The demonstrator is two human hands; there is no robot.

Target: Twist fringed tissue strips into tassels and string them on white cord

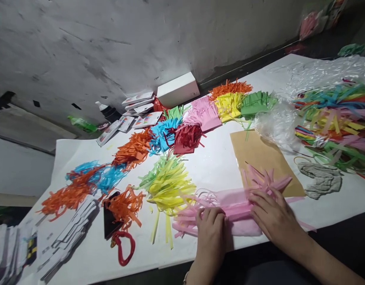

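A sheet of pink tissue paper (238, 209) with fringed ends lies on the white-covered table, its middle gathered into a narrow fold. My left hand (211, 225) curls its fingers over the left part of this fold. On the right part, the fingers of my right hand (269, 213) press down close to the fringe. Fingertips and thumbs are partly hidden by the hands and paper. Just left of the pink fringe sits a yellow tissue tassel (170, 188). A brown envelope (259, 158) lies flat behind my right hand, partly under the pink strips.
Folded fringed bundles, including a dark red one (188, 138) and a pink one (204, 114), line the back. A black phone (109, 221) lies under orange fringe (125, 206). Multicoloured tassels (333, 118), plastic wrap (327, 75) and a grey cloth (320, 180) occupy the right.
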